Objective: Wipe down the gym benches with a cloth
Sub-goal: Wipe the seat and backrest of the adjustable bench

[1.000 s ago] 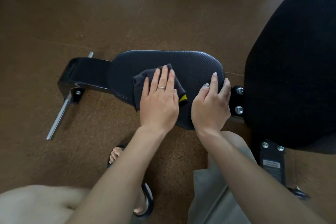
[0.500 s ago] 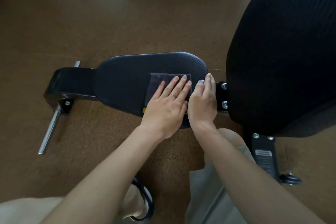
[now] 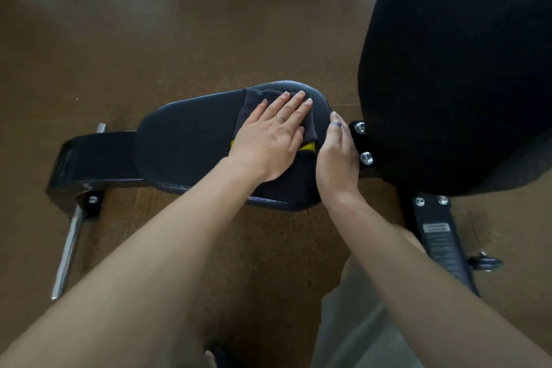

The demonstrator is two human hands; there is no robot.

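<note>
A black padded bench seat [image 3: 185,140] lies low across the middle of the head view. A dark grey cloth [image 3: 254,100] with a yellow tag is spread on its right end. My left hand [image 3: 271,134] presses flat on the cloth, fingers straight and pointing to the far right; a ring shows on one finger. My right hand [image 3: 337,158] rests on the seat's right edge beside the cloth, fingers extended along the rim, next to the bolted bracket [image 3: 363,143].
The large black back pad [image 3: 463,69] rises at the right, close to my right hand. A black frame end [image 3: 80,158] and chrome bar [image 3: 68,251] stick out at the left. A black adjuster plate [image 3: 442,242] sits lower right. Brown floor surrounds the bench.
My left hand has slid the cloth farther toward the seat's far right corner. My right hand has shifted onto the seat's right edge.
</note>
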